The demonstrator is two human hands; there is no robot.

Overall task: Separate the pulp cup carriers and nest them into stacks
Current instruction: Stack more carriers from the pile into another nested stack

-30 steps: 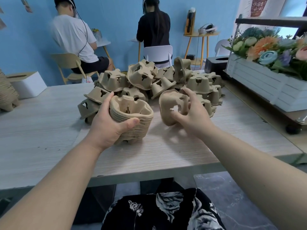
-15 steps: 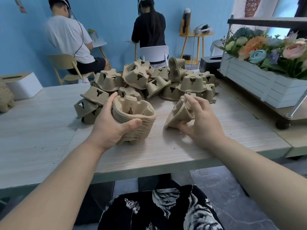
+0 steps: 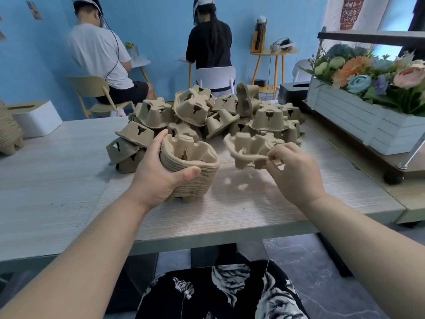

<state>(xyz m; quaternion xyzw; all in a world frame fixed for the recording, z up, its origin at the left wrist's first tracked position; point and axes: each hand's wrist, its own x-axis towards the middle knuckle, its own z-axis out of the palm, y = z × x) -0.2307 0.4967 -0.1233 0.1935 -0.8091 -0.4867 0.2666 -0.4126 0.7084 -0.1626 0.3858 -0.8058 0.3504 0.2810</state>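
Two hands at work over wooden table [image 3: 69, 180]; left hand [image 3: 156, 178] wrapped round nested stack of carriers [image 3: 189, 166], thumb across near wall, fingers curled behind far wall at 10 o'clock of stack; stack upright, openings up, feet touching table; right hand [image 3: 296, 171] pinching near rim of single carrier [image 3: 250, 147] between thumb and curled fingertips; carrier held clear of table, openings up, shadow beneath it on tabletop; carrier just beside stack at its 3 o'clock, apart from it; loose pile of carriers [image 3: 207, 116] heaped at 12 o'clock of both hands, most upside down or tilted, nearest ones just behind stack and held carrier; several tipped carriers at 9 o'clock of stack, close to left fingers; second tall stack [image 3: 9, 137] at far 9 o'clock edge of table, partly cut off, white box [image 3: 39, 120] just beside it; white planter of flowers [image 3: 368, 113] at 2 o'clock on low shelf; two seated people at 12 o'clock, backs turned, against blue wall.
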